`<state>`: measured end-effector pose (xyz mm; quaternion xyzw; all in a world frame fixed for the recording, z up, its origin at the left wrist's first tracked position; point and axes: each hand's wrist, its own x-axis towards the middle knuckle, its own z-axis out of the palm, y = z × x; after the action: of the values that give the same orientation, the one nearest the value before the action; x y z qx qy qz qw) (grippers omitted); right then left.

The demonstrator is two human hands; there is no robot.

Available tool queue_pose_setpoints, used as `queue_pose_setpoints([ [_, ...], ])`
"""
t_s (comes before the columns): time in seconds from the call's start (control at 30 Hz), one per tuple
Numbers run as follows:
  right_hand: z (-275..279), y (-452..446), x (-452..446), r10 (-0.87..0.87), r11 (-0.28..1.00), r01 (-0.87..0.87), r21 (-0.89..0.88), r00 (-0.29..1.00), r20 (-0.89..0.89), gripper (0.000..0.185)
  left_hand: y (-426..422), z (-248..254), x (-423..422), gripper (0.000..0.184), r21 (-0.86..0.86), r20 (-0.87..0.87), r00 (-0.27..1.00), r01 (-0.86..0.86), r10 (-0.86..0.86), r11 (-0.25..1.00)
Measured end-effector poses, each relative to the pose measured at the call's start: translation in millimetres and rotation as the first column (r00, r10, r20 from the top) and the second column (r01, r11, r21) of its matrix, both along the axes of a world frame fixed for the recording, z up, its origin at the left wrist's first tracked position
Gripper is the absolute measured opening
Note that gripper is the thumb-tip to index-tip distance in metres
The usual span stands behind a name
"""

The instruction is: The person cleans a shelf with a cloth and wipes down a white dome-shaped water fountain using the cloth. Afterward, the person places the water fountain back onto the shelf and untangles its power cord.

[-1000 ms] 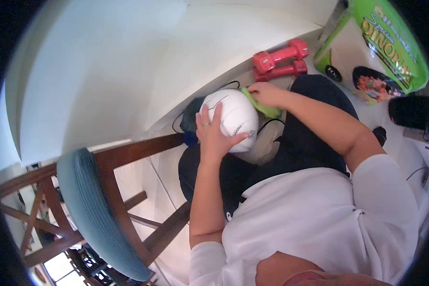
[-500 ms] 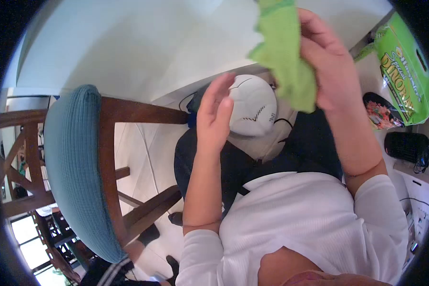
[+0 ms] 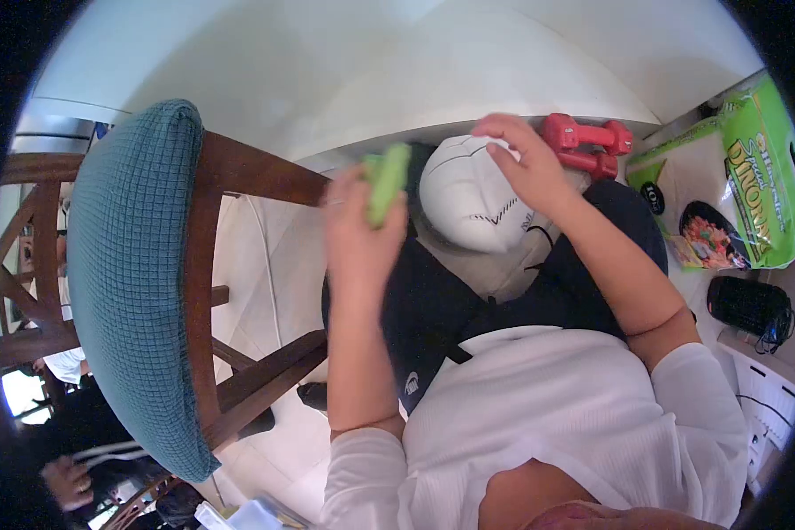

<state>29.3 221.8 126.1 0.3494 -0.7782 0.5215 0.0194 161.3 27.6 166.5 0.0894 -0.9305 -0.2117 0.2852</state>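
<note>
My left hand (image 3: 358, 221) is closed around a bright green cloth (image 3: 387, 184), bunched into a short strip; motion blurs both slightly. My right hand (image 3: 526, 168) is empty, with thumb and fingers apart, just over the upper right side of a white rounded object (image 3: 473, 199). That object has dark stitched lines and sits between my knees, below both hands. Whether my right fingertips touch it, I cannot tell.
To my left stands a wooden chair with a teal ribbed cushion (image 3: 137, 291). Red dumbbells (image 3: 583, 137) lie by the white panel ahead. At right are a green rice bag (image 3: 760, 177) and a black device (image 3: 751, 305). Another person's hand (image 3: 66, 481) shows at lower left.
The green cloth has passed from my right hand to my left and moved down and leftward, now bunched. My right hand has dropped toward the white object. The dumbbells have come into view.
</note>
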Motion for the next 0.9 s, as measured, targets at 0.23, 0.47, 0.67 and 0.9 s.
queue_pose_setpoints([
  [0.23,-42,-11,7,-0.015,0.977,0.036,0.208,0.994,-0.106,0.031,48,-54,-26,0.036,-0.001,0.145,0.928,0.347,-0.344,0.938],
  [0.47,-41,-12,10,-0.016,0.954,0.075,0.29,0.98,-0.201,0.041,2,-66,-17,0.035,0.01,0.469,0.857,0.237,-0.214,0.971],
  [0.67,-41,-14,13,-0.025,0.946,0.102,0.308,0.97,-0.243,0.044,35,-40,-28,0.031,0.094,0.268,0.916,0.283,-0.298,0.954],
  [0.9,-40,-14,11,-0.014,0.949,0.095,0.299,0.964,-0.264,0.046,24,-61,-43,0.03,-0.018,0.286,0.876,0.41,-0.388,0.912],
])
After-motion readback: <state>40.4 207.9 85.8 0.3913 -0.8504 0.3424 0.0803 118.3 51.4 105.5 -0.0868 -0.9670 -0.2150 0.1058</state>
